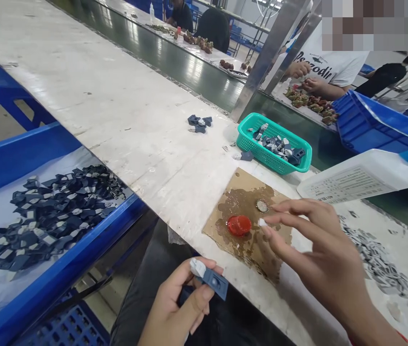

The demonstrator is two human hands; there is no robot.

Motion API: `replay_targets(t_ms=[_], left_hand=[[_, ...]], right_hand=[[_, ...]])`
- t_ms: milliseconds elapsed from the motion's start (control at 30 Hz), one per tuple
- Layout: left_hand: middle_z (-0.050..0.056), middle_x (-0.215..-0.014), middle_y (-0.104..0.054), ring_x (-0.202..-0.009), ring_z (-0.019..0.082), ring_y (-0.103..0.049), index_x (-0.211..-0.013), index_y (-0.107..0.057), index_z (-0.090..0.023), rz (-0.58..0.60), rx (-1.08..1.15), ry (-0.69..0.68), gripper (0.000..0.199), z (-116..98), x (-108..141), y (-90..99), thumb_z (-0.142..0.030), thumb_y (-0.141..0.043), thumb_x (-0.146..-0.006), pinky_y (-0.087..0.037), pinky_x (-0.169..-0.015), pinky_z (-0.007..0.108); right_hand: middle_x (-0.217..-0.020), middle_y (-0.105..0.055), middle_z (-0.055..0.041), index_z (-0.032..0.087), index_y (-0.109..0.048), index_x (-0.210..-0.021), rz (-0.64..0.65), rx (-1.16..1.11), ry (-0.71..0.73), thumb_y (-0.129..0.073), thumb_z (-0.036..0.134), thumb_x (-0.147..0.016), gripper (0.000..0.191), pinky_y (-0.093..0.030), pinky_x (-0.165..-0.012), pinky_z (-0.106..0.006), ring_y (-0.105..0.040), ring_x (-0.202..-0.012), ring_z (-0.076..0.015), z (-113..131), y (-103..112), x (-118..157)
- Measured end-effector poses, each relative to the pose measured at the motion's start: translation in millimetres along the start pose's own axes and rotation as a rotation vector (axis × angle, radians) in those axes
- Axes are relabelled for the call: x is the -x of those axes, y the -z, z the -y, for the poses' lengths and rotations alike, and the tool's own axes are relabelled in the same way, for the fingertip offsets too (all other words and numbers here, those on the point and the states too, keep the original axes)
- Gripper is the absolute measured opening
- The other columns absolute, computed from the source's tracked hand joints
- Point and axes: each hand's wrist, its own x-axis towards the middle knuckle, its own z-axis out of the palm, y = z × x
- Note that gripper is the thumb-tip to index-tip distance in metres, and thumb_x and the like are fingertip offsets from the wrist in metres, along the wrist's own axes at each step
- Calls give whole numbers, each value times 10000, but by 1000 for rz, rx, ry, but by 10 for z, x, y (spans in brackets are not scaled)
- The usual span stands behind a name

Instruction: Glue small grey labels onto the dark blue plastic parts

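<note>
At far left, a blue tray (63, 274) lined with a white sheet holds a heap of dark blue plastic parts (52, 211) with pale inserts. Right of it runs the long white worktable (117, 110), its near edge crossing the view diagonally. Near the bottom centre, the left hand (175, 312) grasps one dark blue part (213, 281) with a white tip between thumb and fingers, held just off the table's near edge. To its right, a stained brown cardboard square (254, 245) lies on the table, bearing a red cap (239, 225) and, just beyond it, a small round metal disc (261, 205). The right hand (319, 259) hovers over the cardboard's right side, pinching a tiny white piece (262, 222) at the fingertips, near the red cap. Farther off, a small cluster of blue parts (199, 123) lies on the table, and a teal basket (274, 149) contains more of them. At right, a white bottle (359, 178) lies tilted; grey-white small pieces (373, 257) are scattered beneath the wrist. Across the conveyor, another person's hands (305, 77) work.
</note>
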Motion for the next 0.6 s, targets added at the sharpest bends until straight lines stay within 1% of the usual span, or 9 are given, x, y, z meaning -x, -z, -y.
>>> replay_targets(t_ms=[67,133,200,300,433,500,567,600], left_hand=[[-9,-646,-611,-403,31,-336,-838,-716,-264,39,-58,-8,227,9,-6,-15,-432,-709,-686,-236,-392,173],[-32,-581,-545,-437,53,-355,-829,-717,-267,53,-114,2,213,24,-5,-19,-425,-710,-685,-259,-402,174],[-18,-641,-585,-524,88,-434,-817,-719,-277,41,-146,4,196,40,4,-22,-412,-720,-676,-310,-438,175],[3,-759,-656,-704,155,-533,-813,-720,-282,22,-167,2,187,67,22,-30,-403,-722,-670,-389,-544,197],[0,-824,-691,-745,175,-563,-816,-718,-294,36,-171,-4,196,98,36,-43,-424,-712,-670,-423,-614,224],[-16,-819,-704,-728,167,-579,-802,-722,-316,33,-205,-64,150,107,38,-50,-410,-701,-687,-433,-651,228],[-39,-795,-719,-726,158,-612,-773,-726,-340,15,-245,-171,74,105,43,-58,-361,-691,-711,-439,-686,219],[-49,-786,-727,-727,154,-629,-758,-727,-350,10,-259,-230,58,99,47,-60,-328,-693,-716,-442,-692,211]], right_hand=[[-937,-553,-50,248,-599,-872,18,-79,-57,-581,191,-809,86,-434,-777,-360,-526,-908,-203,147,50,82],[-938,-540,-50,257,-587,-862,74,-176,-66,-582,187,-796,96,-458,-773,-343,-525,-916,-200,278,74,182],[-932,-534,-51,250,-576,-855,117,-244,-48,-591,157,-771,127,-478,-780,-330,-528,-911,-194,356,56,278],[-927,-533,-48,241,-568,-875,134,-278,-22,-605,124,-743,181,-488,-785,-313,-524,-913,-182,376,-24,384],[-915,-548,-51,222,-576,-873,142,-282,4,-624,103,-717,201,-498,-765,-288,-522,-907,-173,356,-91,427],[-914,-564,-50,216,-596,-878,145,-290,0,-634,91,-713,210,-502,-769,-270,-533,-897,-165,362,-77,415],[-898,-588,-36,225,-621,-880,167,-341,-21,-648,101,-729,197,-507,-777,-248,-556,-877,-151,373,-49,404],[-884,-599,-24,238,-633,-862,194,-400,-57,-656,117,-741,172,-511,-770,-233,-572,-862,-142,378,-39,408]])
